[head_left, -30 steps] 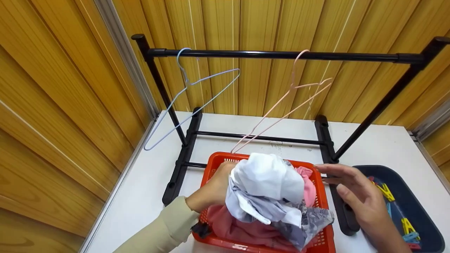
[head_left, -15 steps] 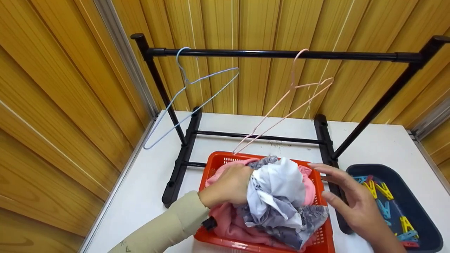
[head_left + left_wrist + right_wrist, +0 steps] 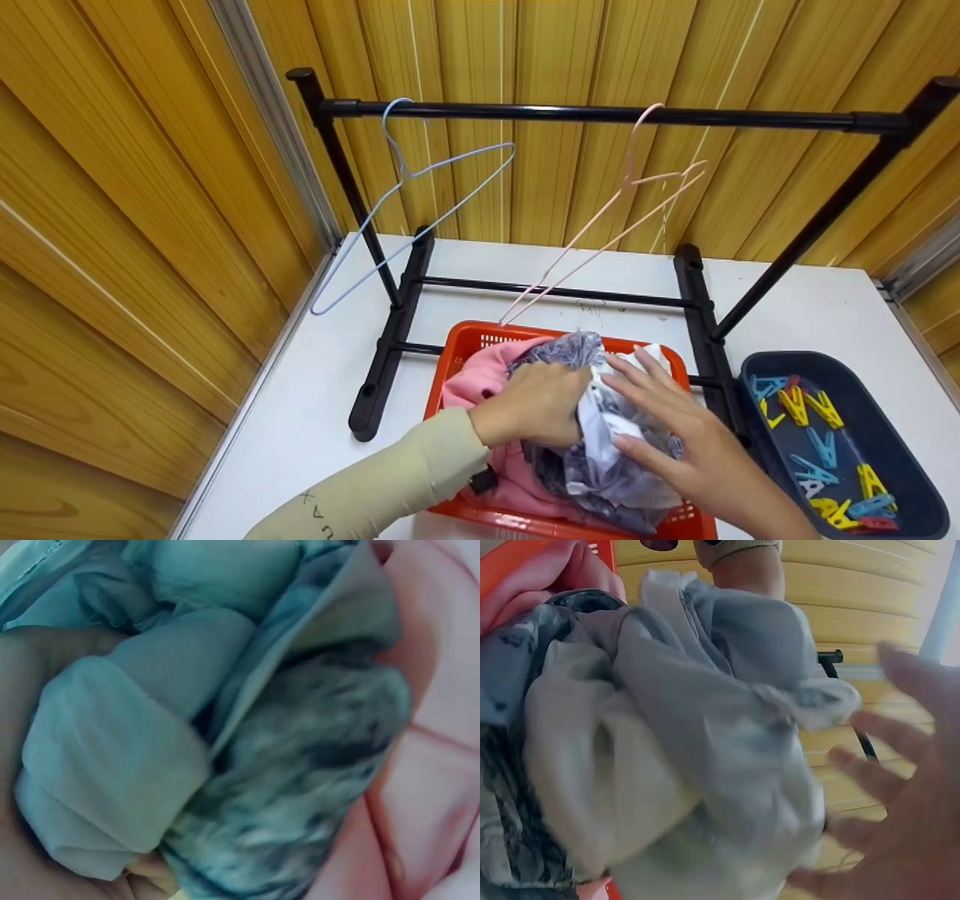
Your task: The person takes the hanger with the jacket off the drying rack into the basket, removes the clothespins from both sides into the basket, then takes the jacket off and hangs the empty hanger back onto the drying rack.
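In the head view my left hand (image 3: 544, 405) grips a bunched white and light grey garment (image 3: 630, 480) over the red basket (image 3: 517, 519). That same cloth (image 3: 112, 765) fills much of the left wrist view. My right hand (image 3: 679, 439) is spread over the garment's right side, fingers straight; in the right wrist view its fingertips (image 3: 847, 761) are beside the cloth (image 3: 705, 705). Whether they touch it I cannot tell. A grey patterned garment (image 3: 577, 347) and a pink garment (image 3: 480, 375) lie in the basket. Folds hide the left fingertips.
A black rack (image 3: 525, 112) stands behind the basket, carrying a blue hanger (image 3: 403, 172) and a pink hanger (image 3: 628, 178). The pink one's lower end hangs close to the basket's back rim. At right, a dark tray (image 3: 934, 495) holds several coloured clothespins (image 3: 823, 409).
The left hand has moved right and lowered the white garment into the basket area. My right hand has come left from beside the basket to over the cloth, uncovering more of the tray.
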Motion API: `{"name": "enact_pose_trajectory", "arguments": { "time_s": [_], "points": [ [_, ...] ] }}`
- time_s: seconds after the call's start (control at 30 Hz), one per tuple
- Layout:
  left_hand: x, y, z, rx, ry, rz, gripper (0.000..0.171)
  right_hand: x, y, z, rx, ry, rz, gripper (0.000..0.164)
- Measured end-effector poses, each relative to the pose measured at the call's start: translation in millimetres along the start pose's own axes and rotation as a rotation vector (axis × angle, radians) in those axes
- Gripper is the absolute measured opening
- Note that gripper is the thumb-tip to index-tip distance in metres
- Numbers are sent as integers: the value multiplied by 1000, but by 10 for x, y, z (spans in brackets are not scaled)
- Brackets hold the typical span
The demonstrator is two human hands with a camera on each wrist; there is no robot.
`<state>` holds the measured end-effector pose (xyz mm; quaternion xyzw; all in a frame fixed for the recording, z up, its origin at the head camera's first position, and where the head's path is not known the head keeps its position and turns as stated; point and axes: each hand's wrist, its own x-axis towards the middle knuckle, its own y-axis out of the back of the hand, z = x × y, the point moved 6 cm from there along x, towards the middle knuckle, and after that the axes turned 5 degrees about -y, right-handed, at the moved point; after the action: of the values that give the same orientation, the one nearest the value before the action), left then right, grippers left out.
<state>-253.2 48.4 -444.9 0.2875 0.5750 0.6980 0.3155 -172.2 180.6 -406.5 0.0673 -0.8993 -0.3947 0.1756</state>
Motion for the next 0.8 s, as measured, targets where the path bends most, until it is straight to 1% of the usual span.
{"name": "enact_pose_trajectory", "arguments": {
  "time_s": [0.1, 0.13, 0.2, 0.27, 0.37, 0.43, 0.5, 0.63, 0.8],
  "points": [
    [-6, -49, 54, 64, -23, 10, 55, 36, -107, 114, -108, -136, -67, 63],
    [-13, -62, 64, 85, -29, 14, 63, 44, -137, 152, -135, -168, -91, 65],
    [-30, -94, 75, 137, -39, 18, 79, 50, -192, 230, -167, -236, -157, 69],
    [-46, -139, 73, 174, -34, -10, 92, 52, -239, 293, -182, -279, -213, 74],
    [-72, -220, 53, 178, -10, -99, 106, 44, -308, 366, -221, -293, -275, 79],
    [-81, -269, 41, 149, 2, -164, 111, 41, -344, 403, -250, -282, -293, 81],
    [-77, -312, 30, 108, 10, -214, 114, 36, -378, 446, -278, -266, -302, 81],
    [-39, -398, -3, 51, 20, -282, 115, 36, -448, 550, -289, -258, -322, 79],
    [8, -533, -41, 17, 39, -337, 111, 37, -542, 665, -278, -246, -343, 77]
  ]
}}
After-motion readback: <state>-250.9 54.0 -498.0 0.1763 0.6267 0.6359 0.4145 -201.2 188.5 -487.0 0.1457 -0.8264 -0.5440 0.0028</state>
